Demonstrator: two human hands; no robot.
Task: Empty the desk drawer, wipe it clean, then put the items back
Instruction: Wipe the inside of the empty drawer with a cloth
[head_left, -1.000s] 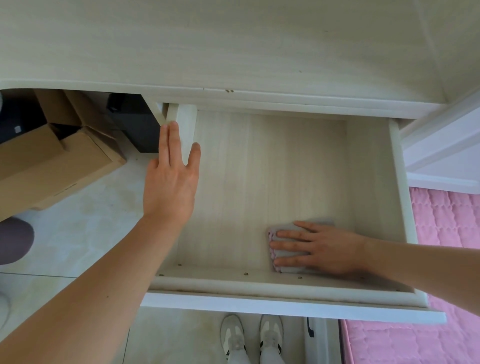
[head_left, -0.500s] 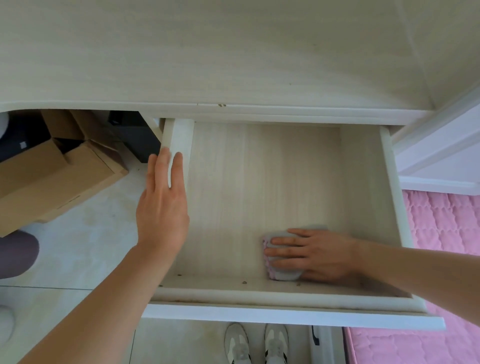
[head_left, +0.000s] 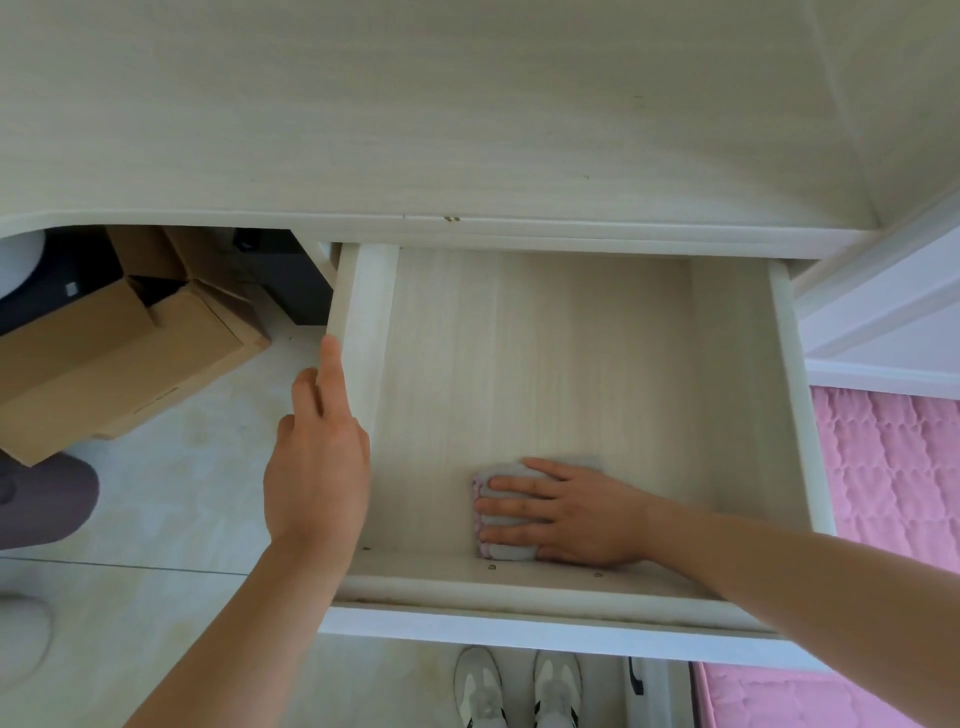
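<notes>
The pale wooden drawer stands pulled out under the desk top, with nothing inside but a cloth. My right hand lies flat with straight fingers on the folded grey cloth, pressing it to the drawer floor near the front wall. My left hand rests along the outside of the drawer's left wall, its fingers straight and pointing away from me.
An open cardboard box sits on the tiled floor to the left, with dark objects behind it under the desk. A pink quilted bed cover lies to the right. My white shoes show below the drawer front.
My left hand has slid back toward me along the drawer's left wall and off its top edge. My right hand and the cloth have shifted slightly left along the drawer front.
</notes>
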